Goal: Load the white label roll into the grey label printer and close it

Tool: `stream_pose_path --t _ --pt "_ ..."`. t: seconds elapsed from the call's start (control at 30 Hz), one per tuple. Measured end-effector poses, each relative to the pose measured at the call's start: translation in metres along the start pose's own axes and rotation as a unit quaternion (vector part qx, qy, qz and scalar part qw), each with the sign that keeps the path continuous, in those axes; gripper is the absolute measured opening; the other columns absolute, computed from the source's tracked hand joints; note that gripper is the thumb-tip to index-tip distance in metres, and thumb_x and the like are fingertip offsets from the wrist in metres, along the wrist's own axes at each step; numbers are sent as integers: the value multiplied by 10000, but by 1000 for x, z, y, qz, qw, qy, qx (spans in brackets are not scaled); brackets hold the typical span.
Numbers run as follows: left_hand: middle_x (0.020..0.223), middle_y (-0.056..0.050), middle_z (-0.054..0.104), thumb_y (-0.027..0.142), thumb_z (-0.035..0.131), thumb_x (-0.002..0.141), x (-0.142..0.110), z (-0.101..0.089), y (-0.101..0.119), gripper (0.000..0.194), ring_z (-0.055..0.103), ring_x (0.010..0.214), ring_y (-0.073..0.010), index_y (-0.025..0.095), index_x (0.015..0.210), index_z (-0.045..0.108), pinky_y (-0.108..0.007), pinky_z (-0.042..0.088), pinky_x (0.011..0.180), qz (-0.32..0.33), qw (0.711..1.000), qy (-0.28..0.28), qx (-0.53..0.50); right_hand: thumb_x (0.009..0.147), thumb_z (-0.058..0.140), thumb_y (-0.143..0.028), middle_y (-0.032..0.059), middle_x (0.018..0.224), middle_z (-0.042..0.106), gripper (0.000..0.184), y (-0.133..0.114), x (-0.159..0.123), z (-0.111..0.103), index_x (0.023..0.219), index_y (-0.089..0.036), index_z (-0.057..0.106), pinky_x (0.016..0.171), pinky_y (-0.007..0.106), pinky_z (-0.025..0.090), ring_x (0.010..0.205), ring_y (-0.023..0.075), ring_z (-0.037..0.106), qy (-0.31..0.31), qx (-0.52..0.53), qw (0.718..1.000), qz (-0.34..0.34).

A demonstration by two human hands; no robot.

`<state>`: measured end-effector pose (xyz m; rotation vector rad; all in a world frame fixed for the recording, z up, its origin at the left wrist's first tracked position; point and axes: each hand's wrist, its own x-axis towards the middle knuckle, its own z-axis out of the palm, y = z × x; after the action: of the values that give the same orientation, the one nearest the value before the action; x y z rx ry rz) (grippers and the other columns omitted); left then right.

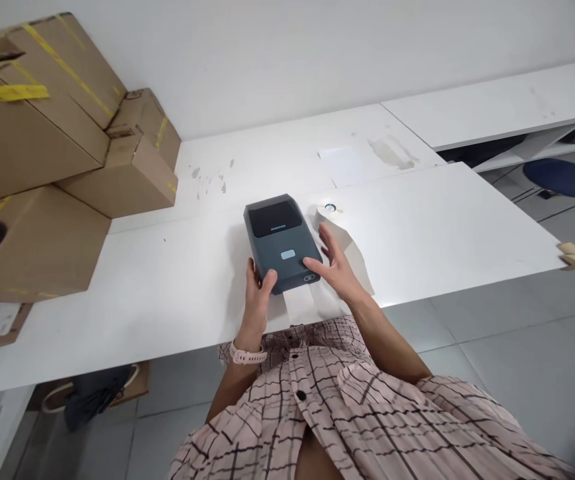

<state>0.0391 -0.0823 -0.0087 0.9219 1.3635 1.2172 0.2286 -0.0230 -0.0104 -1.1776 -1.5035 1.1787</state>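
A dark grey label printer (280, 240) sits on the white table (167, 287) near its front edge. My left hand (258, 293) grips the printer's near left corner, thumb on top and fingers wrapped round the side. My right hand (331, 263) rests on the printer's near right corner with fingers spread, its thumb touching the top next to a small round button. A white strip of label paper (300, 307) comes out of the printer's front toward me. A roll of white labels (328, 211) lies just right of the printer.
Several cardboard boxes (47, 147) are stacked at the table's left. A white sheet (342, 163) lies at the back. A tape piece (574, 255) hangs on the right corner. A blue stool (562, 177) stands at far right. A bag (97, 393) sits under the table.
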Motion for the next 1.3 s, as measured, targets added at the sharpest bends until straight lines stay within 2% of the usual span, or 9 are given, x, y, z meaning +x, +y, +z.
stream_pose_path --t 0.13,0.47,0.6,0.7,0.77,0.87,1.0,1.17,1.3 --pt "1611 -88 392 518 716 843 0 3 2 912 412 1455 -320 327 1594 235 -431 443 1142 5 1000 15 -14 814 701 -609 97 1656 308 955 13 3 8 1587 -288 244 1207 511 365 1504 318 341 -46 131 986 93" --pt "1490 -121 506 529 719 829 -10 0 -13 744 555 1289 -267 269 1463 430 -371 503 1011 57 996 59 31 825 698 -606 61 1606 389 867 26 3 19 1558 -329 329 1217 516 333 1470 313 382 5 159 987 35" --pt "972 -46 643 571 671 848 -41 0 -34 403 596 835 -147 207 1013 617 -261 482 718 41 979 185 82 815 686 -634 75 1618 368 899 26 4 18 1566 -314 309 1216 504 332 1487 311 356 3 152 988 38" --pt "587 27 455 638 546 895 -52 8 -41 508 420 537 -92 191 658 502 -240 343 528 -36 996 68 36 816 675 -629 87 1623 360 889 26 5 20 1554 -282 322 1227 484 315 1489 300 356 16 153 988 31" --pt "520 45 402 657 573 861 -50 15 -36 534 350 464 -76 190 622 473 -241 251 471 -97 995 -26 -22 824 663 -618 106 1612 375 893 26 5 21 1558 -256 306 1223 481 320 1474 302 379 14 153 988 30" --pt "495 82 355 590 736 741 -42 24 -21 471 265 427 -47 179 669 516 -230 171 453 -123 986 -75 -85 859 608 -605 124 1605 384 862 26 4 22 1562 -235 274 1205 495 342 1456 308 405 4 126 992 20" --pt "529 76 404 589 797 659 -38 25 -16 482 271 447 -39 162 706 579 -218 181 446 -105 991 -59 -57 946 529 -494 108 1582 418 641 10 -4 17 1515 -262 344 1194 531 332 1465 297 374 66 -59 992 -91" --pt "530 44 435 644 646 813 -44 5 -36 512 361 477 -73 178 632 538 -227 275 463 -68 995 -55 39 976 502 -249 36 1208 720 488 -22 -12 14 1453 -291 403 1210 508 271 1398 249 462 61 -287 905 -309" --pt "713 -24 607 598 496 940 -42 -18 -39 460 553 625 -132 190 782 640 -248 426 558 20 989 98 105 995 491 -223 27 1129 750 408 -29 -11 20 1397 -275 446 1215 508 201 1264 243 593 21 -362 869 -338"
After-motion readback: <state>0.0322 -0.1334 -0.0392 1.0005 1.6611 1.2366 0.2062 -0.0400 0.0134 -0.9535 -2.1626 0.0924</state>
